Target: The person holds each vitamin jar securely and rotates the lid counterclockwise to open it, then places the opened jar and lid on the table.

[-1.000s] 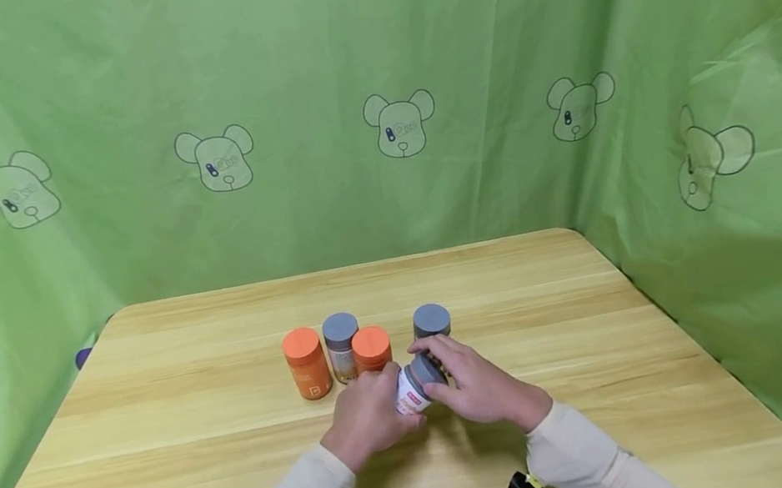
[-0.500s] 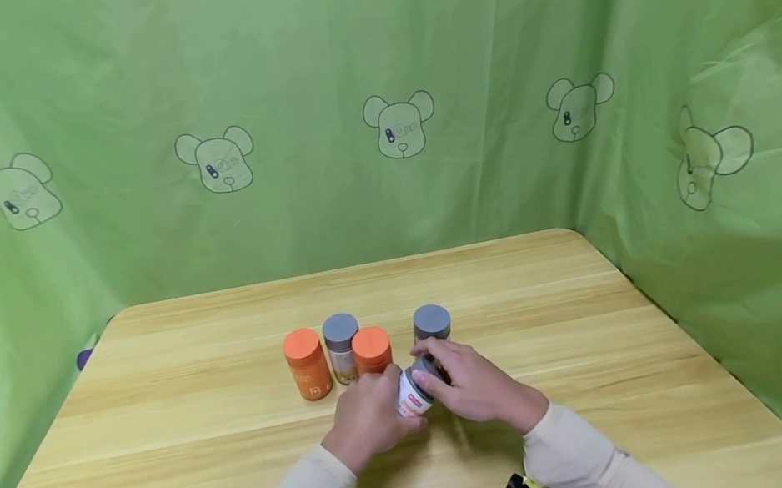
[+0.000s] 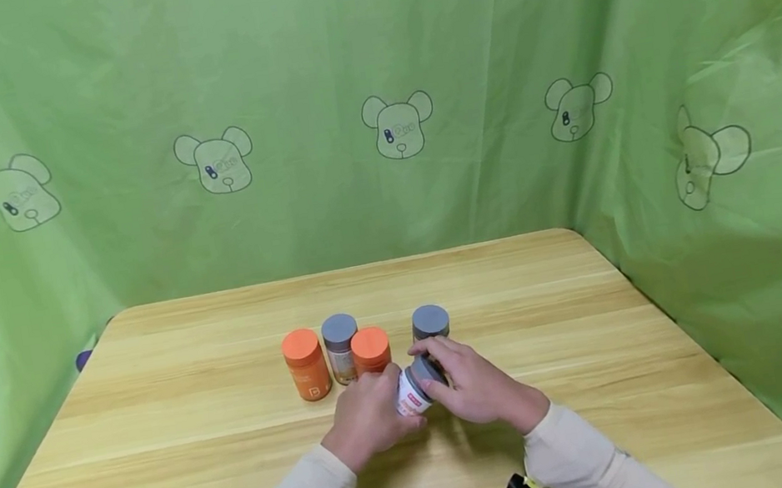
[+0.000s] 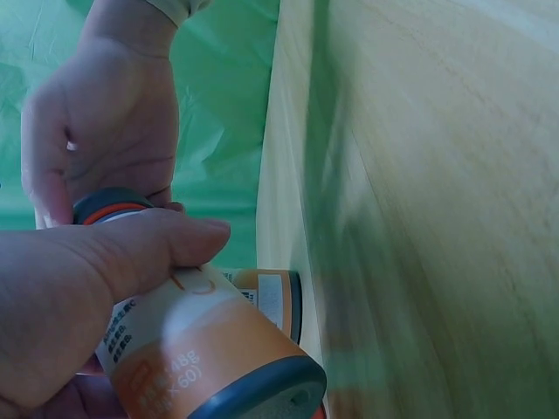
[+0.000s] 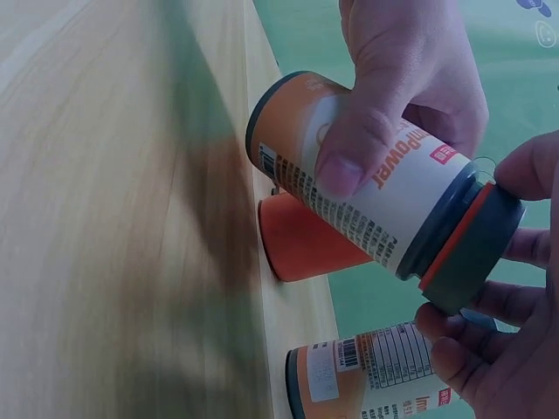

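Observation:
My left hand (image 3: 369,416) grips a white-and-orange supplement bottle (image 5: 415,196) round its body, tilted, with its lid to the right. On the dark grey lid (image 5: 476,249) are the curled fingers and thumb of my right hand (image 3: 481,386). An orange-red ring shows between lid and neck in the right wrist view; whether the lid is loose I cannot tell. Seen from the left wrist, the thumb lies across the bottle's label and its dark base (image 4: 262,393) faces the camera. A similar grey-lidded bottle (image 3: 430,321) stands just behind my right hand.
Left of and behind the hands, an orange bottle (image 3: 306,366), a grey-lidded bottle (image 3: 341,344) and another orange bottle (image 3: 371,348) stand upright, close together. They are on a wooden table (image 3: 163,447). Green curtains (image 3: 327,220) hang around its back and sides.
My right thumb and fingers shift slightly back and forth on the lid. My left hand keeps its grip on the bottle in nearly the same place. The standing bottles stay put.

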`<action>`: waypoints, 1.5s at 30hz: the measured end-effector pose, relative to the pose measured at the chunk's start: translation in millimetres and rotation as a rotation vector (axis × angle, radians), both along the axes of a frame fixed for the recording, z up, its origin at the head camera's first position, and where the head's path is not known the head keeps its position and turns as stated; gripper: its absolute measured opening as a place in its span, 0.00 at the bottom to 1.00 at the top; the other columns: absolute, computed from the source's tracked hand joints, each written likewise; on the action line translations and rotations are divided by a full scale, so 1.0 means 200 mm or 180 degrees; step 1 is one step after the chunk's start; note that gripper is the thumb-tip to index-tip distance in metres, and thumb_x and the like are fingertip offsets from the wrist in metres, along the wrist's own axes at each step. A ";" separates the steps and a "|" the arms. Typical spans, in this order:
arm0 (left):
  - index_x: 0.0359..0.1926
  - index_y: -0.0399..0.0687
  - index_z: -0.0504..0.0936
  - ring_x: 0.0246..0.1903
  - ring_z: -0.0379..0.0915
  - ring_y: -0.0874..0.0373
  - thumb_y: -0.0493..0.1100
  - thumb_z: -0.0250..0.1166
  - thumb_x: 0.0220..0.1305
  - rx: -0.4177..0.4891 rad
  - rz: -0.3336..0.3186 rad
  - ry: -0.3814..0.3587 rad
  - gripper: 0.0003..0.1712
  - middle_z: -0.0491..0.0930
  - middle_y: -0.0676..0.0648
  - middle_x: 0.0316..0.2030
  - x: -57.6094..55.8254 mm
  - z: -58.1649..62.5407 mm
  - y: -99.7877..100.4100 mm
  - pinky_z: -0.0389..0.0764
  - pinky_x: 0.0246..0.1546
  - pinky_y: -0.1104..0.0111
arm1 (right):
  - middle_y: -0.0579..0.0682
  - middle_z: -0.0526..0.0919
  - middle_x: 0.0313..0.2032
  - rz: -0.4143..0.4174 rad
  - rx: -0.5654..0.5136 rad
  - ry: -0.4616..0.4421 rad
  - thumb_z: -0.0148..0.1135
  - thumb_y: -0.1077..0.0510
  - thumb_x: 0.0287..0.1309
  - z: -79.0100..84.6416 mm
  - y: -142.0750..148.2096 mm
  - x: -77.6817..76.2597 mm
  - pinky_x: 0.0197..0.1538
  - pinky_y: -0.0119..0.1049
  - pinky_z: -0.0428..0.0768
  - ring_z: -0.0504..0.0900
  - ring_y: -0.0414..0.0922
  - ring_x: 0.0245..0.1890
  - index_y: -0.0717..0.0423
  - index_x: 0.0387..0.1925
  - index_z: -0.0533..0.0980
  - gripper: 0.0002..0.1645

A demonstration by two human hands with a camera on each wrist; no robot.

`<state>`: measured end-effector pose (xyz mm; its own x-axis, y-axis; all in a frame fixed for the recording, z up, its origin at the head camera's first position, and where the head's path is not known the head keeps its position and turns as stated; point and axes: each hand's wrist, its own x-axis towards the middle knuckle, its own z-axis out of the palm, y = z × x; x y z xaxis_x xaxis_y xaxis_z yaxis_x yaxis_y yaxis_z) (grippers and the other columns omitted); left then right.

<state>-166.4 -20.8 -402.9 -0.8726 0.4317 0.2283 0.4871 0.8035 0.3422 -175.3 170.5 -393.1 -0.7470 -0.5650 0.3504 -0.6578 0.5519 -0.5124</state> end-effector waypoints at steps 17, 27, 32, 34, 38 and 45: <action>0.37 0.43 0.76 0.19 0.70 0.59 0.54 0.79 0.38 0.0025 -0.0025 0.0021 0.30 0.73 0.51 0.23 0.00 0.00 0.00 0.70 0.18 0.68 | 0.56 0.80 0.49 -0.0191 0.0082 -0.0012 0.51 0.49 0.71 -0.03 -0.01 -0.02 0.52 0.49 0.76 0.80 0.51 0.49 0.58 0.54 0.70 0.19; 0.38 0.43 0.76 0.19 0.70 0.59 0.55 0.79 0.39 0.0008 0.0000 -0.0036 0.30 0.73 0.51 0.23 0.01 0.00 0.01 0.70 0.18 0.68 | 0.56 0.78 0.52 -0.0159 0.0103 -0.0128 0.53 0.51 0.69 -0.01 -0.01 -0.01 0.55 0.48 0.74 0.77 0.50 0.53 0.59 0.56 0.70 0.20; 0.38 0.43 0.76 0.19 0.70 0.58 0.55 0.79 0.39 0.0001 0.0009 -0.0019 0.30 0.73 0.50 0.23 0.01 0.00 0.01 0.70 0.18 0.67 | 0.56 0.77 0.53 -0.0100 0.0101 -0.0153 0.54 0.52 0.69 -0.01 0.00 -0.01 0.56 0.48 0.73 0.76 0.49 0.53 0.58 0.57 0.70 0.20; 0.37 0.43 0.76 0.19 0.70 0.58 0.54 0.79 0.38 0.0008 0.0009 0.0007 0.30 0.73 0.50 0.23 0.01 0.00 0.01 0.70 0.18 0.67 | 0.56 0.77 0.53 -0.0070 0.0091 -0.0160 0.54 0.53 0.68 -0.01 0.00 0.00 0.55 0.48 0.74 0.76 0.49 0.53 0.58 0.57 0.69 0.20; 0.36 0.43 0.76 0.18 0.69 0.59 0.54 0.80 0.37 0.0019 0.0009 0.0064 0.29 0.73 0.51 0.22 0.01 0.00 0.01 0.69 0.17 0.67 | 0.56 0.76 0.53 0.0000 0.0045 -0.0133 0.55 0.56 0.66 0.00 0.00 0.00 0.54 0.48 0.74 0.76 0.47 0.52 0.58 0.58 0.68 0.21; 0.36 0.43 0.76 0.18 0.69 0.59 0.54 0.80 0.38 0.0011 0.0008 0.0028 0.30 0.73 0.51 0.22 0.00 0.00 0.01 0.70 0.18 0.67 | 0.55 0.76 0.52 -0.0053 0.0008 0.0011 0.55 0.53 0.67 -0.01 0.00 -0.01 0.53 0.47 0.75 0.76 0.48 0.51 0.59 0.58 0.68 0.22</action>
<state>-165.8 -19.7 -402.0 -0.8717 0.4286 0.2374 0.4880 0.8036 0.3408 -176.3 171.5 -394.7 -0.7551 -0.5535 0.3515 -0.6503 0.5641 -0.5088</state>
